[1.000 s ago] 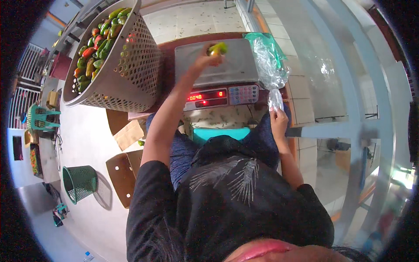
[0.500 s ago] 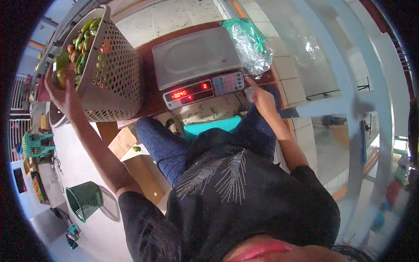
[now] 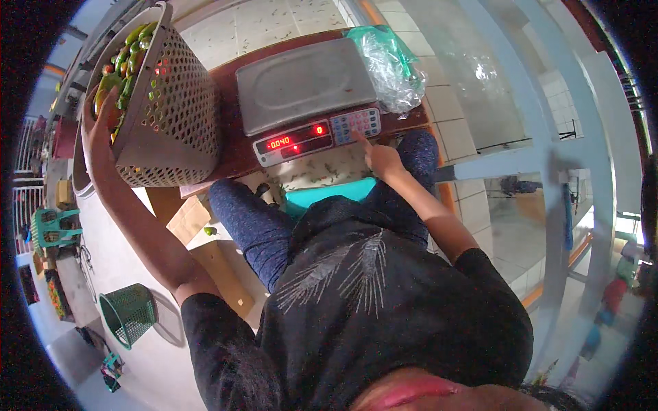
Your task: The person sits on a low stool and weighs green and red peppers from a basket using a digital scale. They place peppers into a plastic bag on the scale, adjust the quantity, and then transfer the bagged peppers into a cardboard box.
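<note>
My left hand (image 3: 101,127) is at the top of a tall grey-brown perforated basket (image 3: 179,113), against the green and reddish peppers (image 3: 130,58) piled in it. Its thumb and fingers look apart; some fingertips are hidden among the peppers. A digital scale has a bare metal pan (image 3: 305,85) and red lit digits. Over the lower edge of its keypad (image 3: 356,125) my right hand (image 3: 384,161) stretches out an index finger, the other fingers curled and holding nothing. The fingertip seems to touch a key.
The scale stands on a dark red-brown table (image 3: 229,133). Clear and green plastic bags (image 3: 391,72) lie at its right. On the floor to the left are a green basket (image 3: 129,315), cardboard (image 3: 223,270) and a loose green pepper (image 3: 210,231). A grey metal frame (image 3: 493,161) runs along the right.
My right hand has moved left from beside the scale's right corner to the keypad's lower edge. My left hand has shifted slightly and now lies closer against the peppers.
</note>
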### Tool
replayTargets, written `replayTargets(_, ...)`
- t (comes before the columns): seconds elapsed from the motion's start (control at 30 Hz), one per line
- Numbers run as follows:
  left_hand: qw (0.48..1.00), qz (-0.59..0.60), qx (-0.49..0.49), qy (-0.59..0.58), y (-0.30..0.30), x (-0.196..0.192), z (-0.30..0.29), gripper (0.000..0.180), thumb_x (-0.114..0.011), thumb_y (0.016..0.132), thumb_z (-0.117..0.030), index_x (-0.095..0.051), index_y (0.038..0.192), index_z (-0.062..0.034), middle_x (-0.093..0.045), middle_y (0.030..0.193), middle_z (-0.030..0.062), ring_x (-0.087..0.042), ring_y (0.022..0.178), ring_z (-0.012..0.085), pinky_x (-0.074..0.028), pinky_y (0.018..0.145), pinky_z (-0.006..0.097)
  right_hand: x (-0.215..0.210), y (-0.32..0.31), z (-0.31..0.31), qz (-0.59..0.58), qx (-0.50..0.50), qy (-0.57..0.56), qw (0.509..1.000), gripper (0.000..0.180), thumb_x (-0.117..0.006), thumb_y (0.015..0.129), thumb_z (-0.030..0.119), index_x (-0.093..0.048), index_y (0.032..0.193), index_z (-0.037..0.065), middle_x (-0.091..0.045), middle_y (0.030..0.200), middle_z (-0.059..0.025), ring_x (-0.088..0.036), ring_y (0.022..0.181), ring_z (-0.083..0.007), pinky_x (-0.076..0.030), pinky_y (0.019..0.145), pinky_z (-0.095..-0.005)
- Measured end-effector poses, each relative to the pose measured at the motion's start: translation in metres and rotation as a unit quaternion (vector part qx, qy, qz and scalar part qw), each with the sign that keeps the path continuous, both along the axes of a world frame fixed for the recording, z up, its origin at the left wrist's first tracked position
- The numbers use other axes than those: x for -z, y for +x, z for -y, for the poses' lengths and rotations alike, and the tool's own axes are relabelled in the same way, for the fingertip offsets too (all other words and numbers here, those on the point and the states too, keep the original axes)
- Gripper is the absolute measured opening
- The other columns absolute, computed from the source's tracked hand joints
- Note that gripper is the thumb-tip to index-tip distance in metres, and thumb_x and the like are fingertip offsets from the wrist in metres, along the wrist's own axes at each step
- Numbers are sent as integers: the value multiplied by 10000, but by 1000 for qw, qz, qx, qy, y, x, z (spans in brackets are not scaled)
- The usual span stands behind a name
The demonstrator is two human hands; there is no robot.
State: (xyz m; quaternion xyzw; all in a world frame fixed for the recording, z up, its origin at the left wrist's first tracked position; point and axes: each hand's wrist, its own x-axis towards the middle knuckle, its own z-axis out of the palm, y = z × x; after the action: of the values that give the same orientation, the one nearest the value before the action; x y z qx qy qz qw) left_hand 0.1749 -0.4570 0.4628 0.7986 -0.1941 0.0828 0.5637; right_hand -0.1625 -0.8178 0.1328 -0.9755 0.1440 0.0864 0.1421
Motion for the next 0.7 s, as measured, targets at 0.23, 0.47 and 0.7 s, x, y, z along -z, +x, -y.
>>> replayTargets(0.23,1000,-18,-4,1,4,3,-8,577,-753,788,-304,-529,1252,-43,-586,1165,89,-568,1029,162,-457,867,289,14,-1,-1,18,0,1,1000,903,-497,827,53,54,1494,312,-657,724,-193,-644,606,-361,-513,531,-488)
replayTargets(0.47,1000,-13,-5,-11,-1,3,-7,563,-736,797,-324,-536,1235,-33,-588,1148,85,-566,1023,161,-448,877,298,7,0,-2,-14,8,29,999,929,-481,822,25,99,1485,321,-662,771,-221,-651,646,-386,-521,570,-493)
replayTargets(0.7,1000,-6,10,-13,1,2,-4,567,-743,797,-311,-528,1238,-28,-586,1148,90,-561,1043,165,-446,874,293,-9,2,-10,-37,29,39,998,876,-480,857,88,93,1490,284,-662,792,-228,-654,678,-390,-524,614,-498)
